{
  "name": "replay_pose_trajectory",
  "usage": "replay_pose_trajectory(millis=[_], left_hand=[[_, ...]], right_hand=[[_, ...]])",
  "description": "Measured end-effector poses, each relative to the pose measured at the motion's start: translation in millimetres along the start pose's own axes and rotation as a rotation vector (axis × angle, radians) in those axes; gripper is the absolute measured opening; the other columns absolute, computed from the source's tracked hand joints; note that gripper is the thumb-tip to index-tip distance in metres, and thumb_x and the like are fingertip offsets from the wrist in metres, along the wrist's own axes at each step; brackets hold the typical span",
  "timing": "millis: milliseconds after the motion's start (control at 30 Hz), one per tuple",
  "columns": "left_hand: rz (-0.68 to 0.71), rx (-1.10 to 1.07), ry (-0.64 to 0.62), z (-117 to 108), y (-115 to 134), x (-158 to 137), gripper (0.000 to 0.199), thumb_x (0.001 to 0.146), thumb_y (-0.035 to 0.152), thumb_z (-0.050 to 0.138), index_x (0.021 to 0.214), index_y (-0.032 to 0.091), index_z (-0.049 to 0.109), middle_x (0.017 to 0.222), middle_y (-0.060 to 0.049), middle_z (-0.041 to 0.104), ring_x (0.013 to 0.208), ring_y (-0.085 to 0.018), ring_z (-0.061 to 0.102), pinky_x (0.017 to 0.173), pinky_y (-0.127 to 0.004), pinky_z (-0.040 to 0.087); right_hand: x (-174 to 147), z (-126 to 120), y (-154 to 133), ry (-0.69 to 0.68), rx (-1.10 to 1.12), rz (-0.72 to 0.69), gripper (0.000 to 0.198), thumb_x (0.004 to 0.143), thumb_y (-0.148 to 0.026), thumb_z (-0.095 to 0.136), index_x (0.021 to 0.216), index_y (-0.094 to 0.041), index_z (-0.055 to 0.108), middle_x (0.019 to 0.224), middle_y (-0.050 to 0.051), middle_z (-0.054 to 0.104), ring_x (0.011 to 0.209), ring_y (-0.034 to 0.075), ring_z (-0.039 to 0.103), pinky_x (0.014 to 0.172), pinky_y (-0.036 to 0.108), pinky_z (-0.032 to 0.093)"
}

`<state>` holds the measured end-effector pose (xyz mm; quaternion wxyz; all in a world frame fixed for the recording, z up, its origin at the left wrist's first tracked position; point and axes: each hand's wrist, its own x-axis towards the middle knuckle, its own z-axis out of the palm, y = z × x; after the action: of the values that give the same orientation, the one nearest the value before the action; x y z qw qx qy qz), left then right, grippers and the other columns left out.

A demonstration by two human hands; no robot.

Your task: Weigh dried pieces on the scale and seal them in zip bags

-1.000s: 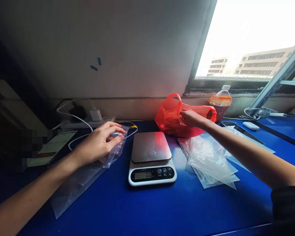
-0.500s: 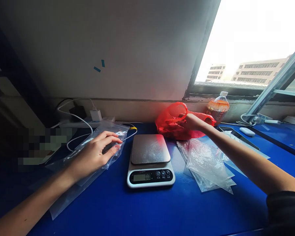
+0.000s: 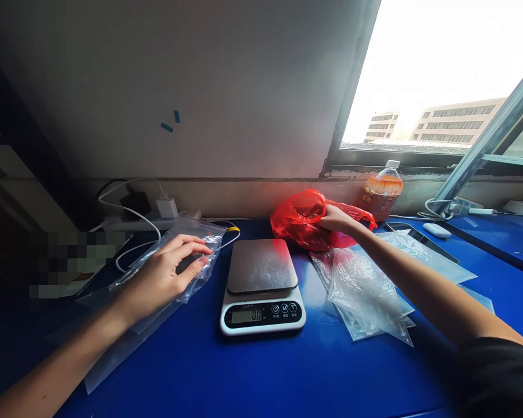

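My left hand (image 3: 174, 270) rests over clear plastic bags (image 3: 117, 348) on the left, its fingers apart and holding nothing. My right hand (image 3: 333, 219) reaches into the mouth of a red plastic bag (image 3: 287, 223); its fingertips are hidden inside. Between my arms stands a white digital kitchen scale (image 3: 261, 319) with a bare steel plate (image 3: 261, 267), its display reading 0.0. Beneath my right forearm lies a fanned stack of clear plastic bags (image 3: 366, 296).
Behind the red bag stands a drink bottle (image 3: 381, 188) by the window. A white earbud case (image 3: 436, 230) and a dark phone (image 3: 431, 244) lie at the right. A white charger (image 3: 167, 207) with cables sits back left on the blue table (image 3: 261, 377).
My right hand has pushed a little deeper into the red bag, and the bag's opening has changed shape. My left hand stays over the clear bags. The view has shifted slightly.
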<state>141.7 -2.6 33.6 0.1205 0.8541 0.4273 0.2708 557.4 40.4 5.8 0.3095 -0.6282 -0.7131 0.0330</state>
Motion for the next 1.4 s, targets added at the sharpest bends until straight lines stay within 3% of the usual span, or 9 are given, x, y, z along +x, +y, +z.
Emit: replay_pose_trajectory(millis=[167, 300, 433, 533, 600, 767, 967, 1133, 1400], left_hand=[[0.023, 0.006, 0.028, -3, -2, 1, 0.026, 0.096, 0.042, 0.053, 0.101, 0.023, 0.069, 0.123, -0.003, 0.061, 0.114, -0.024, 0.061, 0.099, -0.034, 0.045], [0.057, -0.003, 0.028, -6, -7, 3, 0.024, 0.093, 0.043, 0.057, 0.101, 0.025, 0.070, 0.122, -0.003, 0.062, 0.111, -0.024, 0.062, 0.095, -0.032, 0.048], [0.088, -0.015, 0.092, -2, 4, 0, 0.017, 0.095, 0.036, 0.057, 0.099, 0.024, 0.069, 0.118, -0.002, 0.063, 0.110, -0.022, 0.062, 0.099, -0.035, 0.047], [0.190, -0.007, 0.119, 8, 32, -3, 0.016, 0.096, 0.031, 0.054, 0.099, 0.022, 0.067, 0.114, -0.004, 0.066, 0.110, -0.023, 0.062, 0.099, -0.038, 0.047], [0.313, -0.077, 0.077, 18, 57, -3, 0.018, 0.095, 0.030, 0.052, 0.101, 0.019, 0.066, 0.106, -0.005, 0.068, 0.104, -0.023, 0.064, 0.091, -0.036, 0.051], [0.360, -0.323, -0.108, 37, 100, 1, 0.026, 0.092, 0.034, 0.060, 0.113, 0.019, 0.060, 0.113, -0.005, 0.067, 0.094, -0.018, 0.066, 0.076, -0.029, 0.055], [0.255, -0.302, -0.067, 35, 91, -17, 0.019, 0.094, 0.030, 0.056, 0.109, 0.020, 0.062, 0.097, -0.002, 0.066, 0.075, -0.013, 0.061, 0.059, -0.024, 0.050], [0.417, -0.265, -0.011, 36, 90, -24, 0.020, 0.092, 0.027, 0.061, 0.110, 0.020, 0.060, 0.097, -0.001, 0.065, 0.072, -0.011, 0.060, 0.065, -0.023, 0.051], [0.606, -0.199, 0.078, 51, 93, -31, 0.031, 0.086, 0.025, 0.072, 0.112, 0.019, 0.056, 0.101, -0.005, 0.068, 0.090, -0.018, 0.067, 0.078, -0.028, 0.056]], right_hand=[[-13, -1, -14, 0.297, -0.011, 0.005, 0.036, 0.071, -0.026, 0.062, 0.106, -0.018, 0.065, 0.104, 0.011, 0.063, 0.094, 0.026, 0.062, 0.081, 0.040, 0.052], [-53, -11, -34, 0.501, -0.048, -0.013, 0.030, 0.076, -0.030, 0.063, 0.104, -0.019, 0.063, 0.099, 0.010, 0.057, 0.094, 0.027, 0.059, 0.086, 0.047, 0.050], [-102, -12, -73, 0.568, -0.037, -0.211, 0.026, 0.081, -0.025, 0.066, 0.106, -0.023, 0.061, 0.097, 0.008, 0.059, 0.092, 0.024, 0.059, 0.081, 0.044, 0.051], [-127, -6, -109, 0.560, 0.057, -0.304, 0.033, 0.083, -0.019, 0.066, 0.115, -0.024, 0.059, 0.103, 0.008, 0.058, 0.095, 0.023, 0.060, 0.080, 0.041, 0.053], [-138, 1, -129, 0.488, 0.185, -0.302, 0.043, 0.084, -0.017, 0.067, 0.123, -0.026, 0.053, 0.112, 0.009, 0.057, 0.100, 0.024, 0.061, 0.081, 0.042, 0.054], [-156, 20, -151, 0.376, 0.445, -0.325, 0.070, 0.082, -0.011, 0.069, 0.139, -0.034, 0.036, 0.126, 0.010, 0.050, 0.098, 0.022, 0.064, 0.084, 0.045, 0.057], [-166, 22, -151, 0.291, 0.543, -0.359, 0.076, 0.081, -0.007, 0.067, 0.142, -0.034, 0.032, 0.134, 0.012, 0.046, 0.123, 0.030, 0.054, 0.087, 0.048, 0.059], [-171, 24, -151, 0.287, 0.487, -0.455, 0.076, 0.081, -0.005, 0.066, 0.143, -0.032, 0.032, 0.132, 0.012, 0.044, 0.129, 0.028, 0.047, 0.095, 0.048, 0.057], [-170, 26, -149, 0.343, 0.225, -0.626, 0.078, 0.082, -0.005, 0.067, 0.147, -0.027, 0.031, 0.118, 0.013, 0.054, 0.111, 0.024, 0.059, 0.086, 0.042, 0.061]])
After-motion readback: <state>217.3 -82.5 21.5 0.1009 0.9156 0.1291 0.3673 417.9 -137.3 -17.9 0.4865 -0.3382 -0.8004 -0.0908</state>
